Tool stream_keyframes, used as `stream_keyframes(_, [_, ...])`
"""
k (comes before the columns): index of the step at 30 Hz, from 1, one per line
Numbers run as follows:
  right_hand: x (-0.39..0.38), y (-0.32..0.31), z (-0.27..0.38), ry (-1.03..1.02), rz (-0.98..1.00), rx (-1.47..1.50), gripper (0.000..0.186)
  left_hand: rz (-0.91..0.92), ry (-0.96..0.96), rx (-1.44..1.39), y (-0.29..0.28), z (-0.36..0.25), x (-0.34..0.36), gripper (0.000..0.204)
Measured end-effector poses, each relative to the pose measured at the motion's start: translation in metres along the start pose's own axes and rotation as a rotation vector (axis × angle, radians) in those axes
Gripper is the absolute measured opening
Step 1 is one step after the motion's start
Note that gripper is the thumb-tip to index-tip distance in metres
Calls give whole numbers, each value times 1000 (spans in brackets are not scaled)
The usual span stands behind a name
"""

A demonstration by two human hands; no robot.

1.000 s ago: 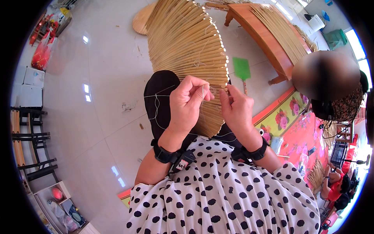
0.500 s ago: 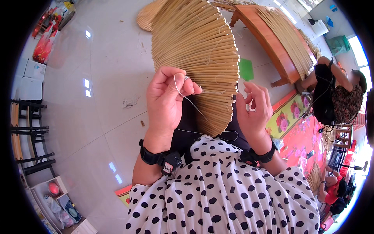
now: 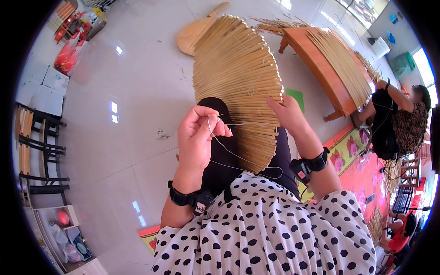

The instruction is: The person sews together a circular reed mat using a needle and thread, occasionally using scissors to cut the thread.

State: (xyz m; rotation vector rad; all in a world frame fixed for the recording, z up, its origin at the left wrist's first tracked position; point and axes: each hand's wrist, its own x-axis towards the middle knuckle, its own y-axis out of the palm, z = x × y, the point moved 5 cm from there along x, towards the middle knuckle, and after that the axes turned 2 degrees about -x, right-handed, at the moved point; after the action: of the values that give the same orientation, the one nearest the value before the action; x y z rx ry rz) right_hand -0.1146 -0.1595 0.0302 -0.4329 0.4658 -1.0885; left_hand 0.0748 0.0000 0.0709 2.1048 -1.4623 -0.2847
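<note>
A fan-shaped mat of tan reed stalks (image 3: 238,73) lies over my dark-trousered knees, its pale cut ends curving along the right side. My left hand (image 3: 195,137) is closed in a pinch, beside the mat's lower left. A white thread (image 3: 224,145) is held in it, with what looks like a thin needle at the fingertips. One strand runs from there across the stalks; a loose loop hangs over my lap. At the mat's right edge my right hand (image 3: 291,114) grips the stalk ends, thumb on top, other fingers hidden beneath.
An orange wooden table (image 3: 316,68) with loose reed stalks stands at the far right, a seated person (image 3: 403,119) beside it. A round woven piece (image 3: 192,39) lies on the floor beyond the mat. Folded black-framed furniture (image 3: 43,142) and a shelf (image 3: 50,220) line the left.
My right hand has moved from hovering beside the mat to gripping its edge. The mat sits lower in view, and my left hand keeps its pinch on the thread.
</note>
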Motion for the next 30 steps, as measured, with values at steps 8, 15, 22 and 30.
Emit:
stream_keyframes(8, [-5,6,-9,-149,-150,294,28,-11,-39,91,-9,-4,-27,10])
stream_keyframes(15, [-6,-12,-29,-30,-133,685,26,39,-101,191,0,-4,-55,8])
stream_keyframes(22, [-5,-28,-50,-5,-68,966,29,137,-103,202,22,-8,-74,7])
stream_keyframes(30, [-7,-35,-68,-14,-93,1095,32,258,-132,192,40,-5,-83,9])
